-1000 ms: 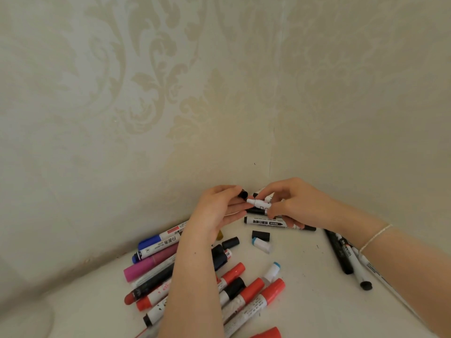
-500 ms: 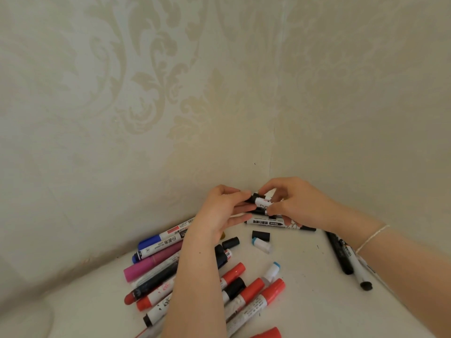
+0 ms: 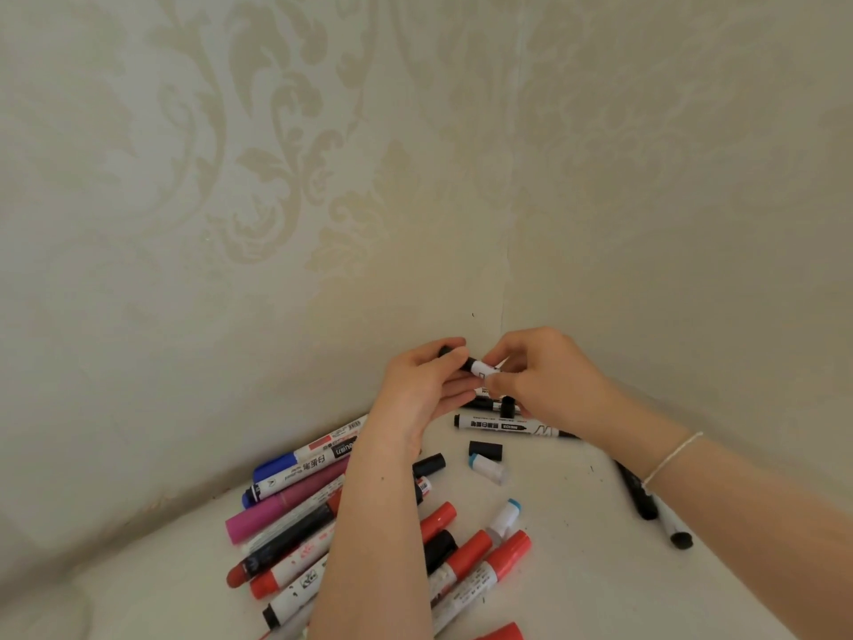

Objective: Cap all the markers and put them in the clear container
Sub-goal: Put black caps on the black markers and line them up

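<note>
Between both hands (image 3: 480, 385) — marker (image 3: 480, 368)

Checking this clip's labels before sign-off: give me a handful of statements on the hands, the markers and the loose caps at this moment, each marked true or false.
1. Both hands hold one small marker between them. True: the left hand grips its black end, the right hand its white barrel.
2. The clear container stands beside the pink marker. False: no container is in view; the pink marker lies among other markers on the white surface.
3. A loose black cap lies below the hands. True.
4. The right wrist is bare. False: it wears a thin white bracelet.
5. Every marker in view is black. False: red-capped markers lie near the left forearm.
</note>
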A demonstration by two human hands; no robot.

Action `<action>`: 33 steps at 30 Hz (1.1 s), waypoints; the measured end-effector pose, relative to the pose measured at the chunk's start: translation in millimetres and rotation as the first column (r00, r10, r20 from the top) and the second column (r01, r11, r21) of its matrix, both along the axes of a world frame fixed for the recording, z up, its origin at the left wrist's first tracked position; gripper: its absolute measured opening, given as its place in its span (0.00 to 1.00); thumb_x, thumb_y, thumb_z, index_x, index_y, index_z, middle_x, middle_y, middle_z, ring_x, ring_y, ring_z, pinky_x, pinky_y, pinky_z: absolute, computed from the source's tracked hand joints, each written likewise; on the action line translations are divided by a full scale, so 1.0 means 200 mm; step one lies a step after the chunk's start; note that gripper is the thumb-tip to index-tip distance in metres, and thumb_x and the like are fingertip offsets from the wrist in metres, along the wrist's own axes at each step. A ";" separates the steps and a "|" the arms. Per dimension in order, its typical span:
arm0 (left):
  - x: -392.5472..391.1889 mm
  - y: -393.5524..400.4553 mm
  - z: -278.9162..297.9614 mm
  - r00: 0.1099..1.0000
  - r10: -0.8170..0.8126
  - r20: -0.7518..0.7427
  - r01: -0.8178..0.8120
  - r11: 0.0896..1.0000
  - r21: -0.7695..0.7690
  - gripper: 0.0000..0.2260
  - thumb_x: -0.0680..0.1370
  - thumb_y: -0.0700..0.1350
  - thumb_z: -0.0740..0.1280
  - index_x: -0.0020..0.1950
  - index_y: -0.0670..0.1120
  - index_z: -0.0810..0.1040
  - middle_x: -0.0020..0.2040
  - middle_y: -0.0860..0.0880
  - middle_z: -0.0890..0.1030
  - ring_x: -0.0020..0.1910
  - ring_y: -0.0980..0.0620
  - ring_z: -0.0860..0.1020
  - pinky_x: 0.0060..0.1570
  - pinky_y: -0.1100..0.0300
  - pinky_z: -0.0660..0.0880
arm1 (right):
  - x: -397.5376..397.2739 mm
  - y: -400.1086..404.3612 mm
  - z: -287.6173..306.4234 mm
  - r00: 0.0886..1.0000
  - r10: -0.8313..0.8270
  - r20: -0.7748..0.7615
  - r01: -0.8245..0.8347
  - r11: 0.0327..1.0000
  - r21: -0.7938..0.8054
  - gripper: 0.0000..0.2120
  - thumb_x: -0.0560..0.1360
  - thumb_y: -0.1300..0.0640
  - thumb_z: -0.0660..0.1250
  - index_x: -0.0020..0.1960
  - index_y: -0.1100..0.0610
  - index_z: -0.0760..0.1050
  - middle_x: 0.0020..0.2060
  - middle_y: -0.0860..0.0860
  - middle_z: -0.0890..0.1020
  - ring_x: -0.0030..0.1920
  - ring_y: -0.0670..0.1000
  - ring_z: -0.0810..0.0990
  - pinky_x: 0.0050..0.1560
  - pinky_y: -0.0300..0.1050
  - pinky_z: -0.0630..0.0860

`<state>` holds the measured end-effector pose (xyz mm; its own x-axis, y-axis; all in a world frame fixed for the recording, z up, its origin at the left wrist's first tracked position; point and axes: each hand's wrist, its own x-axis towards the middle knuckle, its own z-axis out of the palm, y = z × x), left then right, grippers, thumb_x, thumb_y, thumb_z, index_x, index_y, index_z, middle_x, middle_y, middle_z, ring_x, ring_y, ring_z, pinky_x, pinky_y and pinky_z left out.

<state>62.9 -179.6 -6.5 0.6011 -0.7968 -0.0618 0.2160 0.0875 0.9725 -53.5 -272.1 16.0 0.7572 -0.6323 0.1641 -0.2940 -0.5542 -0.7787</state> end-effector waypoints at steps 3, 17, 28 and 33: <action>0.00 0.01 0.02 1.000 -0.020 0.024 0.020 1.000 -0.002 0.09 0.79 0.40 0.66 0.59 0.45 0.78 0.45 0.45 0.86 0.44 0.49 0.85 0.44 0.61 0.81 | -0.01 0.00 0.02 1.000 -0.003 0.022 0.001 0.997 0.078 0.03 0.74 0.57 0.71 0.43 0.57 0.79 0.35 0.54 0.84 0.22 0.46 0.71 0.27 0.40 0.71; -0.03 0.02 0.00 0.991 -0.129 0.040 0.128 0.992 0.024 0.11 0.79 0.42 0.66 0.61 0.48 0.77 0.49 0.47 0.86 0.50 0.50 0.84 0.58 0.58 0.76 | -0.03 0.02 0.04 0.999 -0.018 0.038 0.006 0.954 0.301 0.04 0.74 0.62 0.69 0.47 0.56 0.80 0.34 0.59 0.83 0.21 0.50 0.68 0.19 0.34 0.63; 0.03 0.14 0.07 0.670 -0.504 0.546 -0.230 0.558 0.797 0.17 0.73 0.41 0.73 0.61 0.44 0.79 0.58 0.47 0.80 0.57 0.48 0.78 0.57 0.56 0.74 | 0.01 -0.04 -0.03 0.990 -0.020 -0.137 0.049 0.977 0.210 0.04 0.76 0.60 0.68 0.50 0.59 0.76 0.38 0.59 0.84 0.20 0.49 0.74 0.19 0.37 0.67; 0.02 0.07 0.00 0.633 -0.596 0.495 -0.228 0.467 0.854 0.18 0.70 0.42 0.75 0.60 0.42 0.80 0.56 0.45 0.82 0.54 0.46 0.80 0.55 0.52 0.78 | -0.03 -0.07 -0.06 0.979 -0.019 -0.203 0.061 0.978 0.201 0.05 0.77 0.59 0.66 0.50 0.60 0.73 0.40 0.59 0.84 0.24 0.52 0.76 0.21 0.37 0.67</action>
<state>66.7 -164.9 -6.4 0.6081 -0.6898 -0.3930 -0.6028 -0.7233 0.3368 -58.9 -286.8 3.2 0.7346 -0.6671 -0.1238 -0.4732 -0.3730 -0.7981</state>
